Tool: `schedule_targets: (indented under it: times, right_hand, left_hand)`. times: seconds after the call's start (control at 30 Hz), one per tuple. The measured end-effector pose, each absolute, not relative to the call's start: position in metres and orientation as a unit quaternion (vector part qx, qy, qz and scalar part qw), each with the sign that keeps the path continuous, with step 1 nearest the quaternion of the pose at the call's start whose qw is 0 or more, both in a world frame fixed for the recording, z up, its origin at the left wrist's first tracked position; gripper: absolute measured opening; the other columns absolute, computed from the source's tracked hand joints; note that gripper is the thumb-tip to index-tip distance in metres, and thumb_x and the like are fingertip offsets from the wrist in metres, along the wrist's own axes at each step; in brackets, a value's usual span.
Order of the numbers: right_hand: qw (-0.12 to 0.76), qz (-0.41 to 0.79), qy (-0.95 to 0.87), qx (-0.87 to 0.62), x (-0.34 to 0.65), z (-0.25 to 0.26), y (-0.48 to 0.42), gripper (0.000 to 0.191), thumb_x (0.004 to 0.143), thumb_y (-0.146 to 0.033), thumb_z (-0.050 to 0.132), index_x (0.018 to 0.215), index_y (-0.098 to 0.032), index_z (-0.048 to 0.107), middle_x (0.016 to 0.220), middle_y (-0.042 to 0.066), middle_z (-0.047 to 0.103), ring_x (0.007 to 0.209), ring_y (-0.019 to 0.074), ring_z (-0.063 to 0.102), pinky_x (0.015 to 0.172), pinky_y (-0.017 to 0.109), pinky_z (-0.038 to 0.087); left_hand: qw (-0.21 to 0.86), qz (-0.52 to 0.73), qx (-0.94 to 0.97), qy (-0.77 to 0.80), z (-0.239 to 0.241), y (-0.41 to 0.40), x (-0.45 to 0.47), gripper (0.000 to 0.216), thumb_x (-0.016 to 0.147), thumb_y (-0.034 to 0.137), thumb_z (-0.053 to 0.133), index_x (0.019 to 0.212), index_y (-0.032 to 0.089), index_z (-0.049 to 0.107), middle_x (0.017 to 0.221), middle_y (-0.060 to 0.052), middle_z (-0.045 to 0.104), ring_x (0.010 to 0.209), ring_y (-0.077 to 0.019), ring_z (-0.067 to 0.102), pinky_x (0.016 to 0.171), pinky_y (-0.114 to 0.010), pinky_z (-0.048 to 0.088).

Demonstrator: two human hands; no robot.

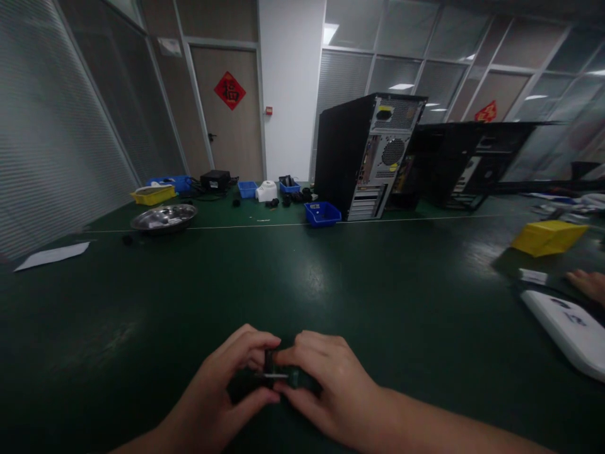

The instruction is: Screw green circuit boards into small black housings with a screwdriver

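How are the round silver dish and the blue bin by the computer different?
The dish is round; the bin is boxy with straight sides. The dish is shiny silver, while the bin is blue. The dish looks wider in the picture than the bin. Both are open on top and sit on the green table.

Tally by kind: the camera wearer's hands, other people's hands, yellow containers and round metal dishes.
Wearer's left hand and right hand: 2
Another person's hand: 1
Yellow containers: 2
Round metal dish: 1
Total: 6
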State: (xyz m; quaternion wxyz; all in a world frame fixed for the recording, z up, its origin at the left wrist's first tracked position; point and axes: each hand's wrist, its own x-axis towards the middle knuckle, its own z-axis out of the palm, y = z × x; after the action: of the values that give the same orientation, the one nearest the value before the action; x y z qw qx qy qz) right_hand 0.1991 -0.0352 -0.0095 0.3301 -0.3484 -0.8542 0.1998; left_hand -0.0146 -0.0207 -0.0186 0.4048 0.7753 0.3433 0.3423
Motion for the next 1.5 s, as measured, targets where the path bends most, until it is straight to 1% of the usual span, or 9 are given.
schedule_targets:
  times: [0.3,0.57,0.8,0.97,1.13,1.2,1.3,1.4,1.5]
  right_hand:
    - [0.372,0.232,-0.826,-0.355,0.199,-0.006,-0.035,0.018,0.085,-0.022,0.067,0.102,-0.018,0.062,0.085,0.003,0.067,0.073,0.0151,0.062,0.066,0.024,0.044]
    - [0.371,0.216,-0.829,-0.359,0.199,-0.007,-0.038,0.019,0.088,-0.025,0.064,0.106,-0.019,0.063,0.086,0.004,0.069,0.076,0.0172,0.064,0.069,0.026,0.045]
    - [0.358,0.197,-0.838,-0.362,0.198,-0.011,-0.036,0.019,0.091,-0.028,0.063,0.108,-0.020,0.064,0.085,0.005,0.068,0.074,0.0174,0.062,0.065,0.027,0.043]
    - [0.359,0.204,-0.831,-0.373,0.198,-0.011,-0.035,0.015,0.090,-0.028,0.065,0.103,-0.020,0.064,0.086,0.004,0.069,0.077,0.0177,0.063,0.067,0.026,0.044]
    - [0.350,0.206,-0.833,-0.376,0.200,-0.010,-0.034,0.017,0.090,-0.027,0.065,0.106,-0.022,0.063,0.089,0.003,0.069,0.078,0.0167,0.064,0.069,0.026,0.044]
    - [0.351,0.206,-0.836,-0.368,0.200,-0.010,-0.034,0.019,0.089,-0.027,0.066,0.107,-0.022,0.063,0.090,0.003,0.070,0.079,0.0165,0.064,0.070,0.025,0.044]
    - [0.335,0.221,-0.847,-0.349,0.201,-0.010,-0.034,0.020,0.089,-0.027,0.066,0.108,-0.021,0.062,0.095,0.003,0.071,0.082,0.0160,0.066,0.072,0.024,0.045]
    - [0.326,0.238,-0.854,-0.328,0.203,-0.008,-0.035,0.029,0.089,-0.028,0.068,0.115,-0.022,0.060,0.101,0.003,0.072,0.087,0.0161,0.067,0.077,0.024,0.047]
    - [0.360,0.243,-0.841,-0.324,0.206,-0.006,-0.036,0.045,0.089,-0.030,0.069,0.130,-0.023,0.052,0.111,0.005,0.071,0.095,0.0174,0.067,0.085,0.025,0.048]
  left_hand:
    - [0.427,0.349,0.768,0.326,-0.015,-0.020,-0.013,0.043,0.081,0.009,0.068,0.117,0.030,0.060,0.105,-0.003,0.063,0.095,-0.0200,0.067,0.084,-0.031,0.057]
    - [0.363,0.349,0.796,0.337,-0.014,-0.025,-0.012,0.037,0.082,0.008,0.065,0.113,0.027,0.061,0.101,-0.003,0.064,0.091,-0.0190,0.066,0.079,-0.029,0.058]
    - [0.351,0.377,0.786,0.341,-0.017,-0.025,-0.009,0.048,0.080,0.002,0.063,0.117,0.032,0.060,0.103,0.000,0.065,0.092,-0.0165,0.066,0.080,-0.026,0.057]
    - [0.433,0.378,0.743,0.343,-0.014,-0.029,-0.007,0.041,0.081,0.005,0.062,0.116,0.028,0.062,0.113,-0.004,0.065,0.104,-0.0210,0.066,0.088,-0.030,0.057]
    - [0.601,0.386,0.617,0.330,-0.018,-0.021,-0.008,0.030,0.092,0.023,0.060,0.122,0.027,0.058,0.130,-0.007,0.062,0.109,-0.0229,0.066,0.093,-0.037,0.055]
    - [0.652,0.387,0.571,0.317,-0.021,-0.016,-0.007,0.032,0.087,0.026,0.068,0.118,0.025,0.059,0.123,-0.008,0.067,0.106,-0.0233,0.068,0.090,-0.037,0.055]
    - [0.692,0.359,0.546,0.306,-0.024,-0.011,-0.004,0.038,0.076,0.025,0.079,0.110,0.020,0.062,0.100,-0.007,0.075,0.097,-0.0238,0.071,0.085,-0.036,0.055]
    - [0.704,0.330,0.546,0.311,-0.019,-0.012,-0.002,0.032,0.075,0.021,0.080,0.103,0.018,0.066,0.097,-0.007,0.076,0.095,-0.0235,0.071,0.085,-0.035,0.053]
    - [0.693,0.364,0.511,0.355,-0.007,-0.006,-0.008,0.023,0.077,0.018,0.077,0.099,0.016,0.069,0.095,-0.008,0.076,0.095,-0.0236,0.071,0.086,-0.032,0.054]
